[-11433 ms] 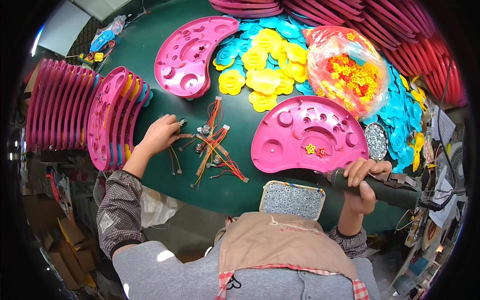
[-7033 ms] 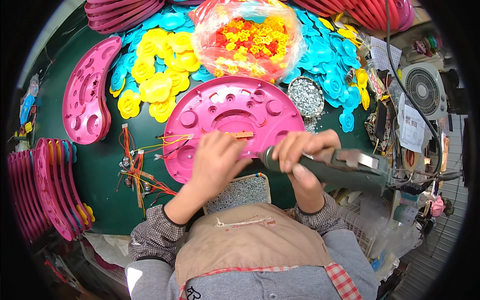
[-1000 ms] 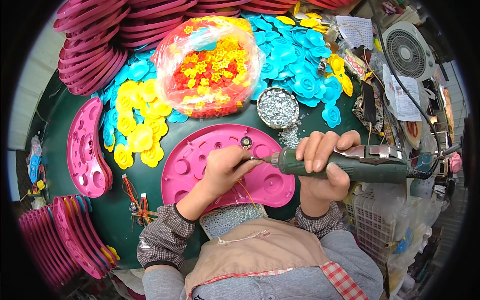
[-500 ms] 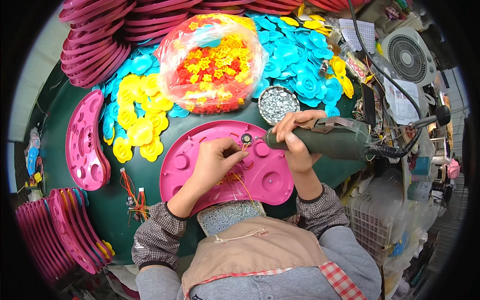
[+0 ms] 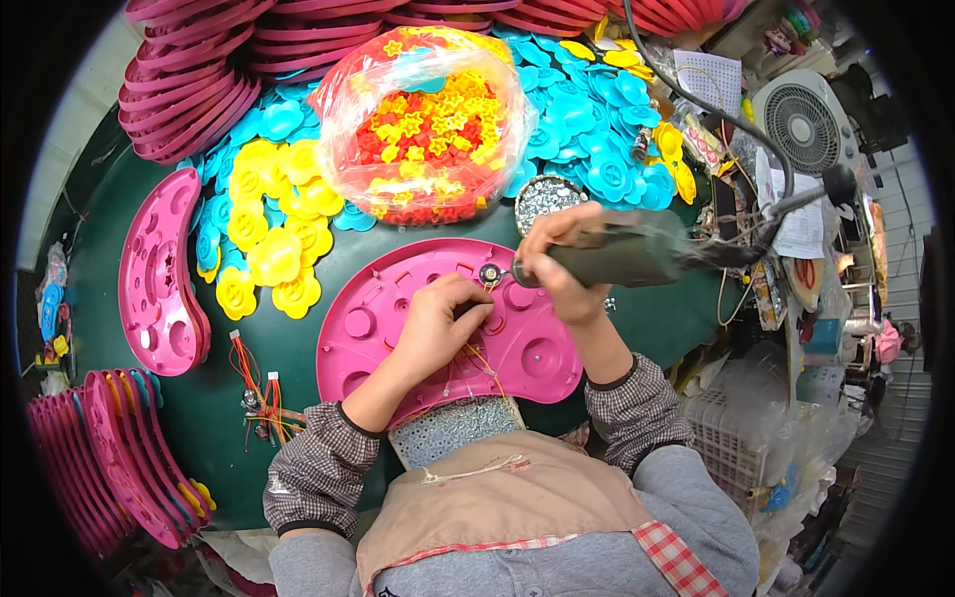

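Observation:
A pink curved plastic shell (image 5: 398,298) lies in front of me, its hollow inner side with round posts facing up. My left hand (image 5: 441,320) rests on its middle, fingers curled together on thin wires (image 5: 477,360) that trail toward me. Just beyond the fingertips, a small round black part with a metallic centre (image 5: 489,275) sits in the shell. My right hand (image 5: 565,269) is wrapped round a dark green electric screwdriver (image 5: 627,249), held nearly level. Its front end points left toward the round part; whether the bit touches is not clear.
A tray of small metal pieces (image 5: 453,433) sits against my apron. Beyond the shell are a round dish of screws (image 5: 550,199), a bag of star-shaped pieces (image 5: 428,129), and yellow (image 5: 277,257) and blue flower pieces (image 5: 587,129). Pink shells (image 5: 159,274) and wired parts (image 5: 261,398) lie left.
The screwdriver's rear end has swung toward the left and its front has drawn back slightly from the round part. My left hand has shifted only a little, still by the wires.

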Motion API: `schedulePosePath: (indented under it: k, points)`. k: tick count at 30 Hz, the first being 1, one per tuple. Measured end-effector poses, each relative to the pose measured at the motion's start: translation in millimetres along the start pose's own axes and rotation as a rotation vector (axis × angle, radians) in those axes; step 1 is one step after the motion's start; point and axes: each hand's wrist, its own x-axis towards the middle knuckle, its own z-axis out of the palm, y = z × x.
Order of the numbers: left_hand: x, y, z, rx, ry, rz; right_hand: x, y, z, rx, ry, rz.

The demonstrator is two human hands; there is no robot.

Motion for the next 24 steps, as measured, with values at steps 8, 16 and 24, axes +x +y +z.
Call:
schedulePosePath:
  k: [8,16,24]
  points:
    - [-7,13,2,-0.006,0.102,0.126,0,-62,11,0.266,0.144,0.039]
    - [-8,13,3,-0.146,0.147,0.235,-2,-75,12,0.351,0.135,0.057]
    - [-2,15,-3,0.387,0.257,0.597,-6,-67,26,0.280,0.132,-0.008]
